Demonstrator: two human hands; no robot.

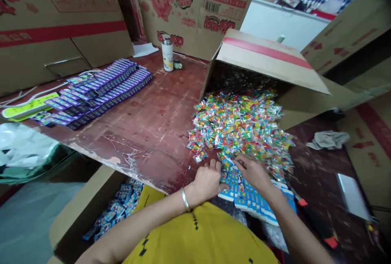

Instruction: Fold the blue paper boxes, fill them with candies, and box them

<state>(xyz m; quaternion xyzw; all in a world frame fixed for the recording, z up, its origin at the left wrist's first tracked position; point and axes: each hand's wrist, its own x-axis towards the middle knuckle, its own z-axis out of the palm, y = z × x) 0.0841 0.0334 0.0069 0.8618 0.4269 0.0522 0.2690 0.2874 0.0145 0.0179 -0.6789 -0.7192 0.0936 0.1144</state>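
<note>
In front of my body, my left hand (pixel 208 181) is closed at the left edge of a flat blue printed carton (pixel 227 171), its thumb lying along the card. My right hand (pixel 253 172) pinches at the carton's upper end, and its fingertips partly hide what they hold. Under and beside my right forearm lies a fanned row of similar blue cartons (pixel 255 203). Just beyond both hands spreads a heap of small clear packets of colourful candies (pixel 238 123), spilling from a cardboard box (pixel 269 58) that lies open toward me.
Rows of purple small boxes (pixel 104 89) stand at the left, near a power strip (pixel 27 107). A flask (pixel 167 54) and small cup (pixel 177 64) are at the back. Below the table edge, a carton (pixel 82 207) holds filled blue packs. A black-and-orange tool (pixel 317 223) and cloth (pixel 328 139) lie right.
</note>
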